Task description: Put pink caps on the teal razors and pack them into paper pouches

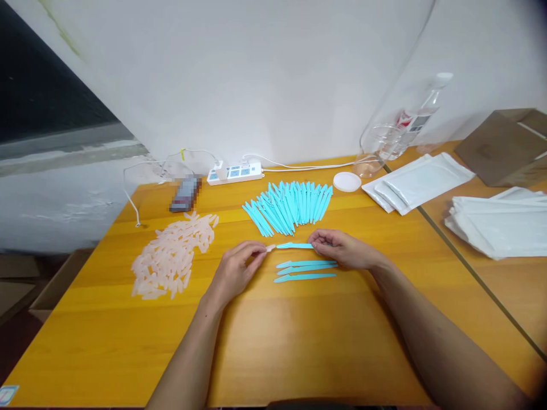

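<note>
- The left hand [234, 267] is closed to a pinch, thumb and forefinger gripping a small, pale pink, translucent plastic piece [270, 248] by one end.
- The right hand [339, 249] has its fingers curled and drawn together on the right end of a slim turquoise plastic stick [294, 246], held roughly level.
- The small piece points at the stick's left tip, just beside it; whether the two touch is too fine to tell.
- Nearer the person, three loose turquoise sticks [304, 278] lie side by side on the yellow-brown wooden worktop [316, 347], two of them close together, narrow tips to the left.
- Beyond the hands, a fanned heap of turquoise sticks [290, 208] spreads across the worktop.
- Well to the left of the left hand lies a loose heap of pale pink translucent pieces [168, 259].
- Behind that heap is a dark, pixelated rectangular object [186, 193]; a white power strip [235, 173] with cables sits by the wall.
- Right of the fanned heap are a round white lid [347, 181], a clear plastic cup [371, 159], a clear bottle with a white cap [416, 128], flat white packets [429, 181] and a brown cardboard box [499, 148].
</note>
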`<state>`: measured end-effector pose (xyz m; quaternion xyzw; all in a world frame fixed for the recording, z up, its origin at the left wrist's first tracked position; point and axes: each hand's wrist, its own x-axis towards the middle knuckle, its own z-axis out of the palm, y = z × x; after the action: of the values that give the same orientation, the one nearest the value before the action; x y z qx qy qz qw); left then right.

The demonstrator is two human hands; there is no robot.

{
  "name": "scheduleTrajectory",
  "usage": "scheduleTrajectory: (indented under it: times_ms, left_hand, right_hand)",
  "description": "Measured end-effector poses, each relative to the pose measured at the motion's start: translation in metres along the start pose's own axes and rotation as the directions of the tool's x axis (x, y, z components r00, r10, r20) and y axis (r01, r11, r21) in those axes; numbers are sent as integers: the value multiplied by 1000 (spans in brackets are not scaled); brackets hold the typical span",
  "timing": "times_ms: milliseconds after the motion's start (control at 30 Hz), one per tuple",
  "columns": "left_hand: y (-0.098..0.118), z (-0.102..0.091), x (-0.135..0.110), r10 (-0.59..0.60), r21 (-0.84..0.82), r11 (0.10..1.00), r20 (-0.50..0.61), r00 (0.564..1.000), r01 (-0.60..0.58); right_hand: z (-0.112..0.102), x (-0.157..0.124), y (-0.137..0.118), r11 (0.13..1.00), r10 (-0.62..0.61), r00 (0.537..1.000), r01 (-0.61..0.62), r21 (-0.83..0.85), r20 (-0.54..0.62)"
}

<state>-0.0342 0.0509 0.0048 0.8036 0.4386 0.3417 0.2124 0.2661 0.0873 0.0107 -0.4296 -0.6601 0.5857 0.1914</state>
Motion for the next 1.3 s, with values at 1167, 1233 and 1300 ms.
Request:
scheduleTrajectory:
  times_ms: [1167, 1233, 1300]
  left_hand:
    - [33, -19, -30, 69, 268, 963, -94, 993, -41]
    - [16, -42, -20, -19, 316, 947, -136, 991, 62]
    - [-7, -62, -11, -123, 399, 900, -152, 981, 175]
  right_hand:
    - [-10, 9, -12, 850, -26, 835, -271, -451, -550]
    - [-3, 31, -20, 805, -80, 810, -291, -517, -581]
    - [3, 57, -28, 762, -103, 804, -314, -566, -585]
